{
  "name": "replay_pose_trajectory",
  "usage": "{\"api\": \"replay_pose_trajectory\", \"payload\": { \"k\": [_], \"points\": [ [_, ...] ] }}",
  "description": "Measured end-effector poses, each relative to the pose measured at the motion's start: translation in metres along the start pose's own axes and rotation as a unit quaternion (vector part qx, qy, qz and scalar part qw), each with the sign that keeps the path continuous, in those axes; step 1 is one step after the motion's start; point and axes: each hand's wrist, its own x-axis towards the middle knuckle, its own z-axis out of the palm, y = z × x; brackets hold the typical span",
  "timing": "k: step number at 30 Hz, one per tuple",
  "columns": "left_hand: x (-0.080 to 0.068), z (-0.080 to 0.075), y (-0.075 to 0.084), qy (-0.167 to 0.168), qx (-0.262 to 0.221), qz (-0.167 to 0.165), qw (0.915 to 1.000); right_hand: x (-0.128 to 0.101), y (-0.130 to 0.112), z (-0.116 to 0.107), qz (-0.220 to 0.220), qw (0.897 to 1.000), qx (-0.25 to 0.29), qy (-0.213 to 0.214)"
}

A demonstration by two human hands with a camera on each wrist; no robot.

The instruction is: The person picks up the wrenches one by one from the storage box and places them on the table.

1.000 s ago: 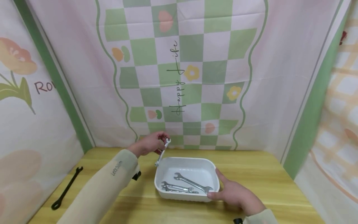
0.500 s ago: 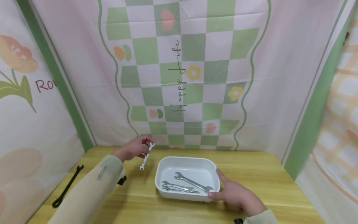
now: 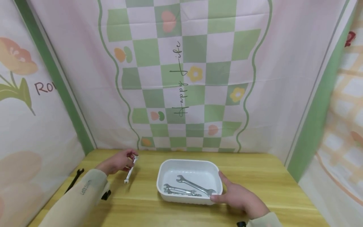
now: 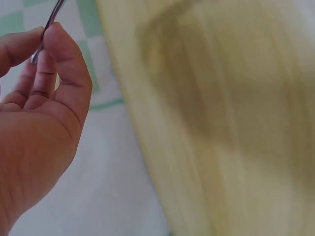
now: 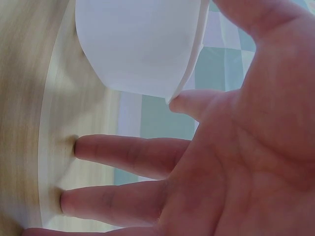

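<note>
My left hand pinches a silver open-end wrench near its upper end, above the left part of the table. In the left wrist view the wrench shows edge-on between thumb and finger. At the near right corner of a white plastic tub, my right hand touches the rim with thumb and forefinger. Its other fingers are straight and spread, tips at the tabletop. Inside the tub, a larger silver wrench lies slanted beside a smaller wrench, with at least one more partly hidden beneath.
A black wrench lies at the table's left side, its lower end hidden by my left sleeve. The wooden table meets a patterned cloth backdrop at its far edge, with cloth walls on both sides.
My left hand has carried the silver wrench left and down, away from the tub's left rim. My sleeve now covers part of the black wrench. The right hand and tub stay put.
</note>
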Motion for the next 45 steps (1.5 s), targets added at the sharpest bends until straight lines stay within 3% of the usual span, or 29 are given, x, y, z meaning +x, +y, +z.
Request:
{"api": "replay_pose_trajectory", "payload": {
  "k": [6, 13, 25, 36, 45],
  "points": [
    [-0.011, -0.014, -0.02, 0.022, 0.005, -0.02, 0.9995, 0.001, 0.0, -0.001, 0.004, 1.0, -0.002, -0.002],
    [-0.025, -0.021, -0.045, 0.025, 0.003, -0.022, 0.9994, 0.002, 0.001, 0.0, 0.003, 1.0, -0.01, -0.003],
    [-0.04, -0.034, -0.065, 0.023, 0.051, -0.054, 0.997, 0.004, 0.004, 0.001, -0.003, 1.0, -0.009, -0.001],
    [-0.046, -0.036, -0.067, 0.005, 0.045, -0.054, 0.9975, 0.003, 0.003, 0.0, 0.0, 1.0, -0.01, 0.0],
    [-0.049, -0.03, -0.061, 0.015, 0.092, -0.049, 0.9945, 0.002, 0.003, 0.0, 0.0, 1.0, -0.008, -0.002]
  ]
}}
